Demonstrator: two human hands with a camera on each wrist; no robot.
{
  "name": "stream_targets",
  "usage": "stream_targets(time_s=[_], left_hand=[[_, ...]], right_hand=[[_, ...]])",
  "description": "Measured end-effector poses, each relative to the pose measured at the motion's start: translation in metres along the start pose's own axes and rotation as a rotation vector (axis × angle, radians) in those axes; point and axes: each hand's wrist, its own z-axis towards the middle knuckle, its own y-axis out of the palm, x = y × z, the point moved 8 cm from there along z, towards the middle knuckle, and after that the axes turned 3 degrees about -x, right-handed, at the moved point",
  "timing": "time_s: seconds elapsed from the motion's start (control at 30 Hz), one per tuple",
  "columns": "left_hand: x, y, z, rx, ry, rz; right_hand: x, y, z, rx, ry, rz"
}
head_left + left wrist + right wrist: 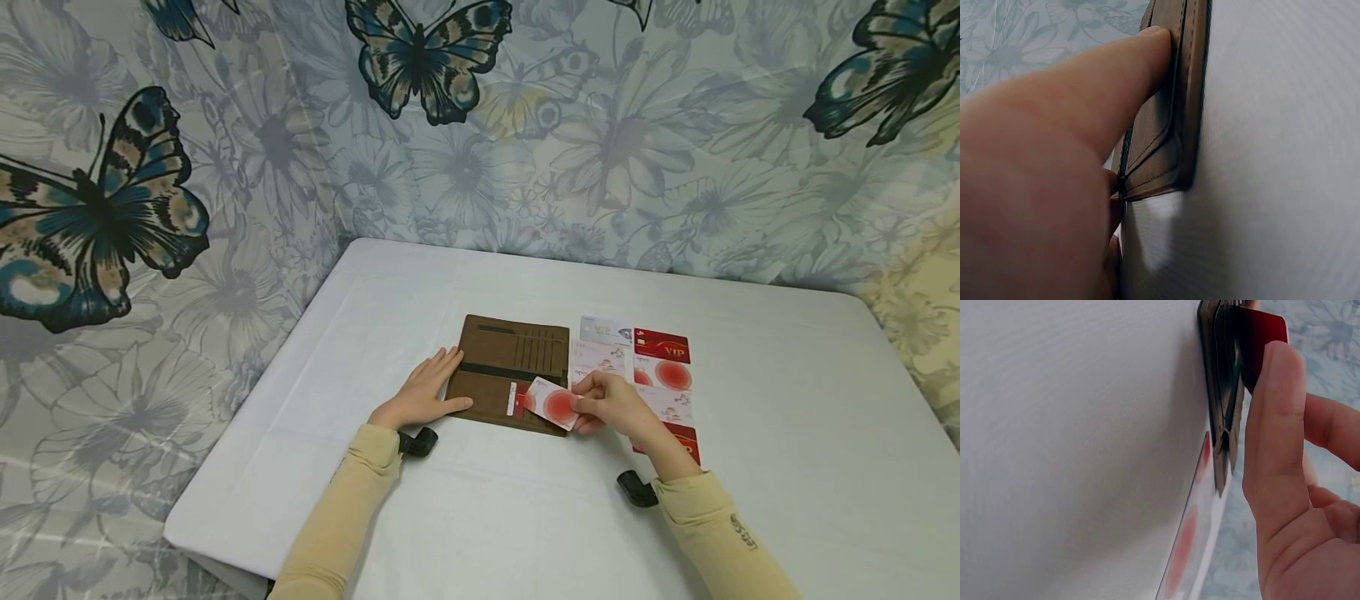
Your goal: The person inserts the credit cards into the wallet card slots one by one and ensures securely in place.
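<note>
1. pinching a thin white card [557, 406] by its right end, the right hand [611, 404] holds it over the wallet's [487, 358] near panel; it is likely light, stiff, slick, best held by its edges.
2. the left hand [423, 387], apart, rests with fingers spread on the wallet's left edge; the leather-like wallet looks soft.
3. other cards [672, 375] lie close beyond the right hand.
4. the white table [510, 517] offers room between the wrists.

"VIP": upper red card [662, 344] | "VIP", faint: silver card [606, 330] | small lettering, illegible: right sleeve [727, 537]
</note>
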Motion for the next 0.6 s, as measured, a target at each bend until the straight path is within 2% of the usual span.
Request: stream_targets(time_s=[0.4, 0.6], left_hand=[[-0.0020, 0.0015, 0.0016, -0.005, -0.002, 0.006], [-0.0020, 0.0013, 0.0015, -0.007, 0.000, 0.010]], right_hand=[[-0.0029, 0.0033, 0.0020, -0.082, -0.028, -0.068], [-0.0047, 0.0023, 0.0037, -0.076, -0.029, -0.097]])
